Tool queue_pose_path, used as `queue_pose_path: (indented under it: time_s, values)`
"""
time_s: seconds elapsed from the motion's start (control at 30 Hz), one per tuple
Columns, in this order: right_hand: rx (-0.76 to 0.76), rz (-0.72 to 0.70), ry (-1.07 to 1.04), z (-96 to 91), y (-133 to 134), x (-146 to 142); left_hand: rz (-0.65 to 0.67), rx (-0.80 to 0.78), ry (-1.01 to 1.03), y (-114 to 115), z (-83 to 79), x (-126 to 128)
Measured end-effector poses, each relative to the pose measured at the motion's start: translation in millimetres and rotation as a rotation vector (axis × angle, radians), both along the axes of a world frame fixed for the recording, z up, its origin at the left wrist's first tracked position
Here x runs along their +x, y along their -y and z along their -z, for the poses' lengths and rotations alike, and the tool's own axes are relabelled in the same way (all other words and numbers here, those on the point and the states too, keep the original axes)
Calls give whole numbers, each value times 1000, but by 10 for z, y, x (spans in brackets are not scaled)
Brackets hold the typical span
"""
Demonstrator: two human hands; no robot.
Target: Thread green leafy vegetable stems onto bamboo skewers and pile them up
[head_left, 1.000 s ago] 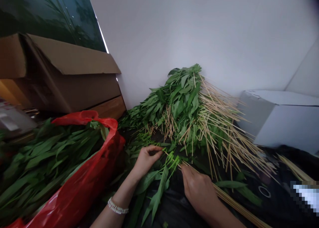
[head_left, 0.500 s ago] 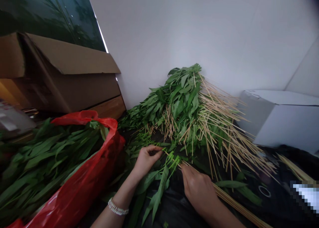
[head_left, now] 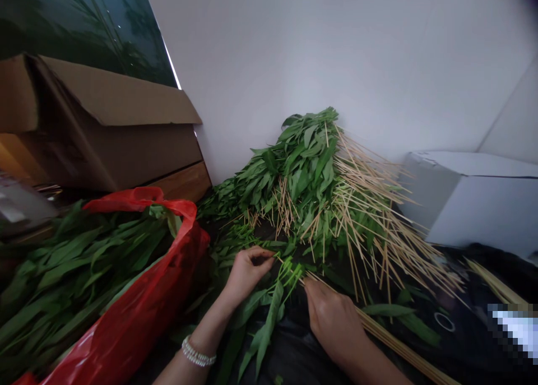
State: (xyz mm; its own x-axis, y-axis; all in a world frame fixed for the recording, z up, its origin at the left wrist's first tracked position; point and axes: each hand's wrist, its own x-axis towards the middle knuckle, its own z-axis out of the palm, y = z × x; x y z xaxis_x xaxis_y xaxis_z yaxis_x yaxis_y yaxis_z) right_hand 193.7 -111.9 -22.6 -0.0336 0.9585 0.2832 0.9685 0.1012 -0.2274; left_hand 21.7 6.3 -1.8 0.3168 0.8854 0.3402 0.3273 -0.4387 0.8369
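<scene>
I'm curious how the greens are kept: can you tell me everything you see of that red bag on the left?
The red plastic bag looks thin, glossy and crumpled. It lies open at the lower left, stuffed with long green leaves that spill past its rim. A twisted handle loop arches at its top. A cardboard box stands behind it; the left hand is near its right side but apart.

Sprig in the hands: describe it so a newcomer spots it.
Find the heap of skewered greens against the white wall. At its foot, the left hand and right hand meet on one leafy sprig. Alone among the greens, it is held, its leaves trailing toward the camera.
</scene>
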Motion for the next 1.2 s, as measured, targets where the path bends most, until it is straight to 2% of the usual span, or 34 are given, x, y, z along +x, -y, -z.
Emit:
queue_pose_path:
  time_s: [0.17,0.37,0.6,0.9,1.2]
  values:
    - [-25,-1,-21,-6,0,3,24,-57,34,19,6,10]
    - [9,-20,-55,-18,5,-16,24,-397,213,-40,67,-36]
    - [7,-60,-51,-3,28,-40,81,-573,308,-55,68,-71]
    - [-11,-56,-8,19,29,-39,135,-588,356,-38,114,-48]
    - [41,-44,0,75,20,-37,153,-574,433,1,121,20]
